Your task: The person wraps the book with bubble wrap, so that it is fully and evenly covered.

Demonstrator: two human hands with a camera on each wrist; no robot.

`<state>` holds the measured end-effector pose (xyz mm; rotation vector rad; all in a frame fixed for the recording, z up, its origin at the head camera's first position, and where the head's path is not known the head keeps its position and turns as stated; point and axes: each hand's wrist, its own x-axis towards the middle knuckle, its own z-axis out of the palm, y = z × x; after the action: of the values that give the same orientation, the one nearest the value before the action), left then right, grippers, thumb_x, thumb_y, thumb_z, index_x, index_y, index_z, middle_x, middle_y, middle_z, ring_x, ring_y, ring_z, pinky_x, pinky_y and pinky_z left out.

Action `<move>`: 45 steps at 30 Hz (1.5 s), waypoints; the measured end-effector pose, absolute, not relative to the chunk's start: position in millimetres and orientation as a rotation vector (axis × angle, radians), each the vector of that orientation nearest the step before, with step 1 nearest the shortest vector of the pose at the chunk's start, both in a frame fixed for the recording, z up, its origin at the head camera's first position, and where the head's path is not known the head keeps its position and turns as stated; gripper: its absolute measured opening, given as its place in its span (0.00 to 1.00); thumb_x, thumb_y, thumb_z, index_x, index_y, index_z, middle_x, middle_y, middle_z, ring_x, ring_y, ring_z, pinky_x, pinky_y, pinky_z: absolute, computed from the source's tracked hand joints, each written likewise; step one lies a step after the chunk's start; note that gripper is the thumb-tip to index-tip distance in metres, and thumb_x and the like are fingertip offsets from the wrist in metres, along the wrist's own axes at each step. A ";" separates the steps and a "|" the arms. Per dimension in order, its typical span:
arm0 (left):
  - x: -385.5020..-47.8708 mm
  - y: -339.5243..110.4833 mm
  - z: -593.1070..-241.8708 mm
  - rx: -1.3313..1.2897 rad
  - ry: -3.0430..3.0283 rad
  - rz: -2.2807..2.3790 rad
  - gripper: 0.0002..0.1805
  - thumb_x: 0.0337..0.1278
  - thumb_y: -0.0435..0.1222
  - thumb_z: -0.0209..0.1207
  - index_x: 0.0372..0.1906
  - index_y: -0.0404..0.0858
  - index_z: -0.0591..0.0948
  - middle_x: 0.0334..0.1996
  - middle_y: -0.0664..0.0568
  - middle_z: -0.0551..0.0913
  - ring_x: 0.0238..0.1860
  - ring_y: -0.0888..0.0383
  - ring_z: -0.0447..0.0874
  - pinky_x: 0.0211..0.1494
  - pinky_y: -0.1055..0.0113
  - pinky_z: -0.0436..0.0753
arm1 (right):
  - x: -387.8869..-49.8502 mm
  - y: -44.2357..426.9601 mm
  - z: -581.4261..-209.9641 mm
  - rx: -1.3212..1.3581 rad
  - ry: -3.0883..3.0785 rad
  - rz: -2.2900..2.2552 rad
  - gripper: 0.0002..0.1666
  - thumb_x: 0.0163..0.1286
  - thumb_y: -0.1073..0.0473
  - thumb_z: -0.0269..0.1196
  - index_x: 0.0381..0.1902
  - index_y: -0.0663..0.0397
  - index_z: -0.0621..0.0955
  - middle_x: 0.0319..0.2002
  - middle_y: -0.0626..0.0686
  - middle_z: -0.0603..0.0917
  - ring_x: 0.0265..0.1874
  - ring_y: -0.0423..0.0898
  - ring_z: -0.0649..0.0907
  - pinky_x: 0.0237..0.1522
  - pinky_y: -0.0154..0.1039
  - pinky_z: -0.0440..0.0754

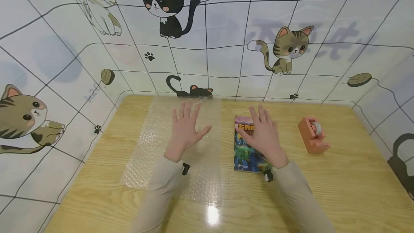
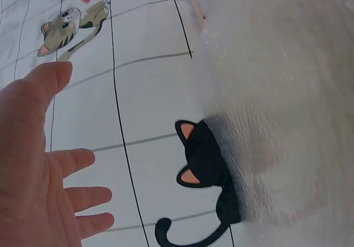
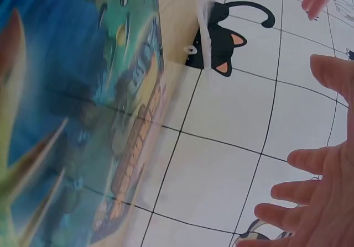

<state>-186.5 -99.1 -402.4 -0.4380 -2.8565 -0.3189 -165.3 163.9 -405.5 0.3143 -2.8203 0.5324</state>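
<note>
My left hand (image 1: 185, 128), fingers spread and straight, hovers over a sheet of clear bubble wrap (image 1: 145, 157) on the wooden table. Over a colourful book (image 1: 243, 154) is my right hand (image 1: 264, 132), its fingers straight too; it hides the cover's right part. Neither hand holds anything. The left wrist view shows the left palm (image 2: 22, 164) with the bubble wrap (image 2: 287, 92) beside it. From the right wrist, the book's blue and green cover (image 3: 83, 92) fills the left side, and the right hand's fingers (image 3: 293, 192) are apart from it.
A salmon-pink tape dispenser (image 1: 313, 136) with a roll of tape stands to the right of the book. White cloth walls (image 1: 226, 60) printed with cats and a grid enclose the table (image 1: 349, 179) at the back and sides.
</note>
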 end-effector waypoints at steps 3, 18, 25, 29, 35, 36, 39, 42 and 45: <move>-186.9 -114.3 -400.5 -0.420 -2.875 -0.369 0.43 0.56 0.60 0.53 0.71 0.41 0.59 0.71 0.39 0.53 0.71 0.41 0.45 0.68 0.39 0.46 | -163.5 161.7 -407.2 0.359 -2.791 0.682 0.49 0.61 0.40 0.62 0.69 0.63 0.60 0.68 0.70 0.57 0.63 0.69 0.61 0.55 0.69 0.63; -190.8 -193.1 -408.0 -0.357 -2.874 -0.603 0.37 0.59 0.45 0.57 0.66 0.27 0.62 0.63 0.28 0.63 0.64 0.34 0.59 0.64 0.41 0.60 | -150.1 143.2 -423.8 0.482 -2.613 0.958 0.31 0.62 0.59 0.65 0.59 0.69 0.71 0.47 0.69 0.79 0.31 0.61 0.81 0.33 0.54 0.79; -191.9 -220.2 -417.0 -0.272 -2.919 -0.713 0.35 0.59 0.40 0.57 0.64 0.23 0.62 0.62 0.26 0.62 0.62 0.30 0.60 0.61 0.40 0.64 | -141.0 133.4 -434.9 0.495 -2.646 1.032 0.26 0.60 0.62 0.66 0.54 0.72 0.74 0.40 0.66 0.82 0.38 0.59 0.82 0.37 0.52 0.81; -193.7 -233.1 -421.5 -0.243 -2.953 -0.772 0.35 0.59 0.38 0.57 0.64 0.21 0.61 0.62 0.25 0.62 0.62 0.30 0.59 0.62 0.40 0.63 | -134.5 127.7 -441.2 0.504 -2.698 1.140 0.26 0.61 0.62 0.65 0.53 0.72 0.75 0.40 0.66 0.82 0.38 0.58 0.83 0.37 0.50 0.81; -200.1 -248.4 -427.7 -0.216 -2.966 -0.856 0.33 0.60 0.35 0.56 0.63 0.18 0.60 0.61 0.23 0.62 0.62 0.29 0.59 0.64 0.41 0.61 | -125.7 120.7 -453.2 0.506 -2.741 1.314 0.24 0.61 0.61 0.66 0.51 0.70 0.76 0.36 0.60 0.82 0.34 0.51 0.83 0.36 0.43 0.83; -201.4 -250.6 -428.6 -0.205 -2.964 -0.872 0.33 0.60 0.34 0.56 0.63 0.18 0.60 0.61 0.23 0.63 0.62 0.29 0.59 0.64 0.41 0.61 | -124.4 119.3 -454.6 0.508 -2.744 1.325 0.23 0.60 0.61 0.66 0.50 0.70 0.77 0.35 0.59 0.83 0.33 0.50 0.83 0.35 0.42 0.83; -204.9 -256.2 -431.9 -0.150 -2.956 -0.955 0.32 0.61 0.33 0.55 0.63 0.17 0.59 0.60 0.22 0.63 0.61 0.29 0.61 0.62 0.41 0.64 | -120.3 116.3 -458.1 0.500 -2.758 1.367 0.21 0.60 0.61 0.67 0.48 0.69 0.78 0.31 0.54 0.82 0.29 0.45 0.83 0.33 0.37 0.82; -208.0 -261.5 -435.7 -0.083 -2.943 -1.055 0.31 0.62 0.32 0.54 0.64 0.18 0.59 0.59 0.22 0.64 0.57 0.30 0.66 0.57 0.41 0.70 | -116.0 114.8 -459.6 0.484 -2.782 1.436 0.18 0.61 0.60 0.66 0.44 0.68 0.79 0.29 0.52 0.82 0.26 0.42 0.81 0.29 0.33 0.80; -212.1 -268.2 -439.8 -0.026 -2.929 -1.138 0.30 0.63 0.32 0.53 0.64 0.20 0.59 0.58 0.23 0.66 0.54 0.31 0.69 0.54 0.43 0.73 | -111.3 113.7 -459.8 0.497 -2.806 1.516 0.14 0.62 0.59 0.65 0.40 0.66 0.80 0.26 0.51 0.82 0.22 0.40 0.80 0.24 0.31 0.78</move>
<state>-212.1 -268.2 -439.8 -0.0259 -2.9287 -1.1377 -111.3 113.7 -459.8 0.4972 -2.8064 1.5157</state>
